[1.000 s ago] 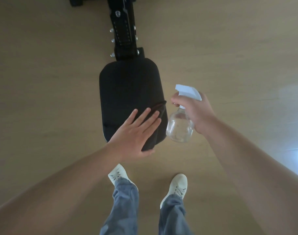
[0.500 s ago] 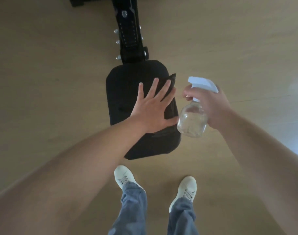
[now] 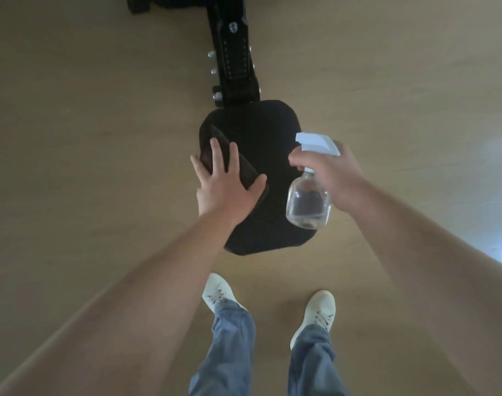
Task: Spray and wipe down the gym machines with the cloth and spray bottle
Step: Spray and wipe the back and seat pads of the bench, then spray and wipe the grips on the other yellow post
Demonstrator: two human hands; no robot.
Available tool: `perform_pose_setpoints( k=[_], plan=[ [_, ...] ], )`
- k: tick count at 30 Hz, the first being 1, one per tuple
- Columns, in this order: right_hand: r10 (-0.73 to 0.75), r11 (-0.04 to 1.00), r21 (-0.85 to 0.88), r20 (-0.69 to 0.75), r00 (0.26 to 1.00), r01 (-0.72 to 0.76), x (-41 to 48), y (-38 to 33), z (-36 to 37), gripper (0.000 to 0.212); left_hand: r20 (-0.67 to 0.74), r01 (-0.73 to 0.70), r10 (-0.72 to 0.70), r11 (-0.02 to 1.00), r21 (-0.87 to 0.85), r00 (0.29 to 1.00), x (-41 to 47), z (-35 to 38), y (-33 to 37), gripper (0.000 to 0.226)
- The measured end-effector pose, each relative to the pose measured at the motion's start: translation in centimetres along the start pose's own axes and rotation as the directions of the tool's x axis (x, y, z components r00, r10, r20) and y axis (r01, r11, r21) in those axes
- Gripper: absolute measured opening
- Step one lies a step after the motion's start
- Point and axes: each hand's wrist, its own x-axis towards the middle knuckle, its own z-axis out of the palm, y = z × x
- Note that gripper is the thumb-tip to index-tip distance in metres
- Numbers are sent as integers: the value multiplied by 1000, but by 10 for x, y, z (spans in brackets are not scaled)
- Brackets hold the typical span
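Observation:
A black padded seat [image 3: 269,138] of a gym machine lies below me in the middle of the view. My left hand [image 3: 224,184] lies flat with fingers spread on a dark cloth [image 3: 245,168], pressing it onto the seat's left side. Most of the cloth is hidden under the palm. My right hand [image 3: 334,178] grips the neck of a clear spray bottle [image 3: 308,204] with a white trigger head. The bottle hangs over the seat's right edge, nozzle pointing left.
A black metal post [image 3: 234,58] with bolts and adjustment holes joins the seat's far end and runs to a black base at the top edge. My two white shoes [image 3: 219,292] and jeans stand on the wooden floor [image 3: 87,138] just before the seat.
My left hand has slid the cloth from the seat's right side across to its left side. The right hand with the bottle stayed beside the seat's right edge.

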Motion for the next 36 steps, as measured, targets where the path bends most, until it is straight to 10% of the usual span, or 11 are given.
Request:
perform_pose_setpoints(
  k=[12,23,29,36],
  plan=[
    [89,995,43,115,989,-94,-112,-47,1,13,116,220,-190,899,-379,975,-110,-71,-26,45],
    [9,972,230,134,991,-40,-224,-116,-45,22,88,197,-300,356,-913,950,-241,-182,35,15],
    [-147,974,205,247,958,96,-292,-136,-86,6,72,54,-184,-99,-994,980,-313,-215,74,43],
    [-254,966,63,428,867,252,-347,-148,-105,9,-78,-124,-259,-165,-979,963,-382,-232,89,64]
  ],
)
